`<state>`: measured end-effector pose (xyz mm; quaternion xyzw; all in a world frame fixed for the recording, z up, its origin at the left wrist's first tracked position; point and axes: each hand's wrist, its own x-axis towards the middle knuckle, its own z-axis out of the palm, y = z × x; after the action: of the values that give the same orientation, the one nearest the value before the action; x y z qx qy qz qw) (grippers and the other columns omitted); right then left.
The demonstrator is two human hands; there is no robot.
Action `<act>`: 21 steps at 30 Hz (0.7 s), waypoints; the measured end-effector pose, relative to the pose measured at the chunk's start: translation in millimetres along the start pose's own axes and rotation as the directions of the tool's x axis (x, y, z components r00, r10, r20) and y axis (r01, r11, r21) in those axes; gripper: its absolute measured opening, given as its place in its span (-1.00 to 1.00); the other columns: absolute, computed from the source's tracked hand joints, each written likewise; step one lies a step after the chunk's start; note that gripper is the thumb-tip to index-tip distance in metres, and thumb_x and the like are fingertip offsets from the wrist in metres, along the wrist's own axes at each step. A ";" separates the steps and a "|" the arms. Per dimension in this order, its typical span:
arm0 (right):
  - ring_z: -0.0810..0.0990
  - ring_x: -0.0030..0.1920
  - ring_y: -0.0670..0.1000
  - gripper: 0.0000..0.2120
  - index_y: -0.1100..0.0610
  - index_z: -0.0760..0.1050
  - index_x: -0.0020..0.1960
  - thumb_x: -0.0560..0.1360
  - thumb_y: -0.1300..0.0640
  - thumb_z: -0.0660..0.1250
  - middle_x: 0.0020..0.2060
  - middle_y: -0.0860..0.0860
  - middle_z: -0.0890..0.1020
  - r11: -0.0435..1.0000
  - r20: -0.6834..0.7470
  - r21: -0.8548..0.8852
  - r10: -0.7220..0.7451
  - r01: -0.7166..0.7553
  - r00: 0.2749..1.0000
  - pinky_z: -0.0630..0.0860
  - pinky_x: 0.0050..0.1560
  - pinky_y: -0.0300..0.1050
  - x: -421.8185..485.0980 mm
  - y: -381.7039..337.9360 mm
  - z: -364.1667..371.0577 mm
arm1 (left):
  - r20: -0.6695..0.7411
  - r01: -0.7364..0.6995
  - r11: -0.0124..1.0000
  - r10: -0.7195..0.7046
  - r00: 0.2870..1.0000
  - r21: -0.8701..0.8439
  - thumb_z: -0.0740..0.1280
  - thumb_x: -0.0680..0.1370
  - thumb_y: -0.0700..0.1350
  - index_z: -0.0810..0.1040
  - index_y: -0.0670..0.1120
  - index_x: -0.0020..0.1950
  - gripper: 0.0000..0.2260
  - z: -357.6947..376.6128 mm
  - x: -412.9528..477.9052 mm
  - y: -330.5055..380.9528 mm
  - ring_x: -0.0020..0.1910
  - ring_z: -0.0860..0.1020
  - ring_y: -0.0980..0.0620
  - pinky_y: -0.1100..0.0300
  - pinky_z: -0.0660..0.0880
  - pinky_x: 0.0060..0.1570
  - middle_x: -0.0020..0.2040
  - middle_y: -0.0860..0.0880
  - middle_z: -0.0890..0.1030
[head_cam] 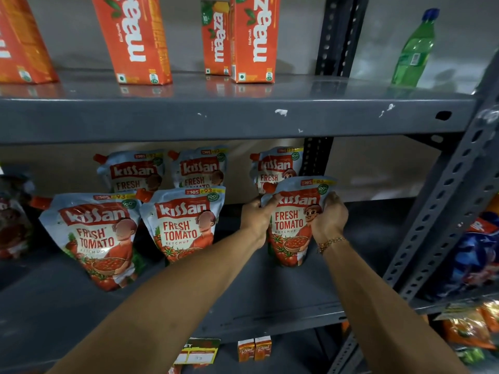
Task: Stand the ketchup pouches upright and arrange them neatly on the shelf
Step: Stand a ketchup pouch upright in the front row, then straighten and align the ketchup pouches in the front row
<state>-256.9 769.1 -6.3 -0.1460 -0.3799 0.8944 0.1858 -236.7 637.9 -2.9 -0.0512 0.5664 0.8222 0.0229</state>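
Observation:
Several red-and-silver ketchup pouches stand on the grey middle shelf (270,292). In the front row, the right ketchup pouch (290,228) stands upright between my hands: my left hand (256,215) grips its left edge and my right hand (330,218) grips its right edge. The middle front pouch (182,225) and the left front pouch (95,238) stand apart from my hands, both leaning slightly. Behind them a back row of three pouches, left (132,171), middle (199,167) and right (275,166), is partly hidden by the upper shelf and the front row.
Orange juice cartons (253,41) and a green bottle (414,49) stand on the upper shelf (243,117). A perforated metal upright (442,203) rises at right, with blue snack packets (475,255) beyond. A dark packet (13,211) sits at far left. Small cartons (253,349) lie below.

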 end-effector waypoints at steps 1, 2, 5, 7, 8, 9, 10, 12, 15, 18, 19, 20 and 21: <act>0.61 -0.52 -0.11 -0.70 0.15 0.43 -0.30 0.57 0.24 0.08 -0.54 -0.06 0.62 1.000 0.002 0.007 -0.008 0.008 1.000 0.54 -0.47 -0.29 -1.9 0.7 0.6 | 0.003 0.001 1.000 -0.001 1.000 0.000 0.38 0.51 -0.17 0.57 -0.10 -0.16 -0.95 -0.3 0.2 0.0 -0.40 0.64 0.22 0.33 0.58 -0.36 -0.20 -0.01 0.65; 0.62 -0.51 -0.11 -0.71 0.15 0.44 -0.28 0.57 0.24 0.08 -0.52 -0.05 0.63 1.000 -0.002 0.012 -0.014 0.014 1.000 0.54 -0.46 -0.28 -2.5 1.5 0.3 | 0.007 0.001 1.000 -0.001 1.000 0.004 0.38 0.51 -0.18 0.57 -0.10 -0.16 -0.94 -0.8 -0.1 -0.1 -0.40 0.64 0.22 0.32 0.58 -0.35 -0.20 0.00 0.65; 0.60 -0.48 -0.08 -0.72 0.13 0.40 -0.32 0.54 0.25 0.09 -0.51 -0.04 0.60 0.999 -0.025 0.020 -0.048 0.048 0.999 0.53 -0.45 -0.27 -5.1 2.4 -1.9 | 0.021 -0.005 1.000 0.004 1.000 0.026 0.39 0.50 -0.17 0.57 -0.08 -0.16 -0.95 -2.7 0.6 -1.2 -0.29 0.65 0.15 0.28 0.59 -0.27 -0.18 -0.01 0.66; 0.57 -0.44 -0.06 -0.77 0.12 0.37 -0.30 0.51 0.22 0.09 -0.41 0.01 0.57 0.996 -0.095 -0.042 -0.085 0.081 0.992 0.51 -0.39 -0.19 -5.6 5.9 -3.1 | 0.036 -0.013 0.999 0.011 0.999 0.048 0.40 0.49 -0.18 0.59 -0.12 -0.06 -0.95 -3.7 -2.0 1.0 -0.18 0.63 0.09 0.29 0.58 -0.22 -0.09 -0.05 0.66; 0.57 -0.42 -0.05 -0.79 0.13 0.36 -0.27 0.52 0.20 0.08 -0.34 0.04 0.56 0.990 -0.155 -0.097 -0.121 0.106 0.980 0.51 -0.37 -0.15 -6.6 8.8 -2.9 | 0.041 -0.027 0.998 0.024 0.999 0.065 0.40 0.49 -0.19 0.59 -0.14 0.03 -0.86 -4.7 -2.9 1.6 -0.13 0.63 0.08 0.30 0.56 -0.19 -0.03 -0.08 0.66; 0.60 -0.36 -0.02 -0.81 0.15 0.36 -0.24 0.52 0.17 0.07 -0.26 0.11 0.57 0.978 -0.231 -0.167 -0.162 0.125 0.959 0.52 -0.34 -0.10 -9.0 14.2 -2.3 | 0.039 -0.035 0.997 0.032 0.999 0.075 0.40 0.49 -0.22 0.57 -0.17 0.13 -0.78 -7.8 -4.0 1.6 -0.08 0.62 0.07 0.33 0.54 -0.17 0.03 -0.08 0.65; 0.63 -0.22 0.05 -0.79 0.18 0.37 -0.20 0.53 0.13 0.06 -0.13 0.19 0.58 0.960 -0.323 -0.247 -0.213 0.135 0.922 0.55 -0.27 -0.06 -12.1 19.9 -1.7 | 0.027 -0.051 0.994 0.049 0.998 0.092 0.38 0.49 -0.25 0.55 -0.18 0.20 -0.72 -11.8 -6.8 1.8 -0.06 0.60 0.08 0.39 0.52 -0.18 0.05 -0.07 0.64; 0.49 0.17 0.15 -0.71 0.25 0.42 -0.04 0.53 0.05 0.07 0.14 0.21 0.50 0.925 -0.466 -0.368 -0.273 0.095 0.842 0.50 0.01 -0.02 -26.1 29.9 1.8 | -0.051 -0.092 0.989 0.099 0.994 0.119 0.34 0.50 -0.30 0.54 -0.15 0.19 -0.74 -22.9 -14.9 -0.5 -0.08 0.56 0.15 0.50 0.48 -0.23 -0.02 0.01 0.62; 0.31 0.31 0.12 -0.62 0.20 0.36 0.15 0.53 -0.08 0.10 0.24 0.14 0.38 0.917 -0.518 -0.398 -0.186 -0.043 0.835 0.29 0.34 0.10 -58.6 52.7 10.9 | -0.277 -0.130 0.985 0.157 0.948 0.115 0.30 0.53 -0.23 0.56 -0.10 -0.12 -0.93 -46.5 -32.5 -11.2 -0.13 0.53 0.10 0.27 0.46 -0.07 -0.19 0.04 0.59; 0.52 0.05 0.06 -0.85 0.13 0.41 0.04 0.55 0.08 0.16 0.03 0.09 0.52 0.947 -0.262 -0.306 -0.187 0.102 0.947 0.46 0.16 0.08 -94.2 88.9 19.9 | -0.457 -0.143 0.989 0.148 0.877 0.046 0.29 0.54 -0.13 0.50 -0.03 -0.31 -0.79 -74.2 -51.1 -22.0 -0.23 0.48 0.02 0.09 0.40 -0.05 -0.32 0.03 0.54; 0.51 -0.12 0.00 -0.93 0.07 0.41 -0.07 0.56 0.13 0.17 -0.12 0.04 0.53 0.943 -0.115 -0.307 -0.172 0.129 0.978 0.47 0.02 0.02 -105.8 99.3 24.0 | -0.496 -0.139 0.990 0.134 0.858 0.026 0.29 0.54 -0.11 0.49 -0.04 -0.32 -0.78 -83.9 -56.0 -23.3 -0.23 0.46 0.00 0.10 0.39 -0.09 -0.33 0.02 0.51; 0.45 -0.22 -0.04 -0.86 0.03 0.38 -0.17 0.57 0.14 0.18 -0.23 0.00 0.49 0.923 0.017 -0.355 -0.155 0.151 0.988 0.43 -0.08 -0.02 -115.3 106.3 29.5 | -0.527 -0.129 0.991 0.119 0.841 0.017 0.29 0.54 -0.08 0.48 -0.04 -0.31 -0.78 -93.6 -58.8 -22.5 -0.21 0.47 -0.02 0.10 0.40 -0.10 -0.33 0.01 0.50; 0.44 -0.24 -0.06 -0.83 0.01 0.38 -0.20 0.57 0.13 0.19 -0.26 -0.03 0.48 0.900 0.121 -0.408 -0.111 0.152 0.986 0.42 -0.09 -0.04 -120.5 113.1 36.6 | -0.570 -0.119 0.993 0.102 0.815 0.008 0.29 0.53 -0.04 0.49 -0.05 -0.29 -0.79 -104.5 -60.1 -21.7 -0.17 0.49 -0.05 0.09 0.44 -0.06 -0.29 0.00 0.53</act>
<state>-189.6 620.1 -50.3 -0.1135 -0.5789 0.7843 0.1921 -168.8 549.3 -53.3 -0.2617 0.5377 0.7772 -0.1958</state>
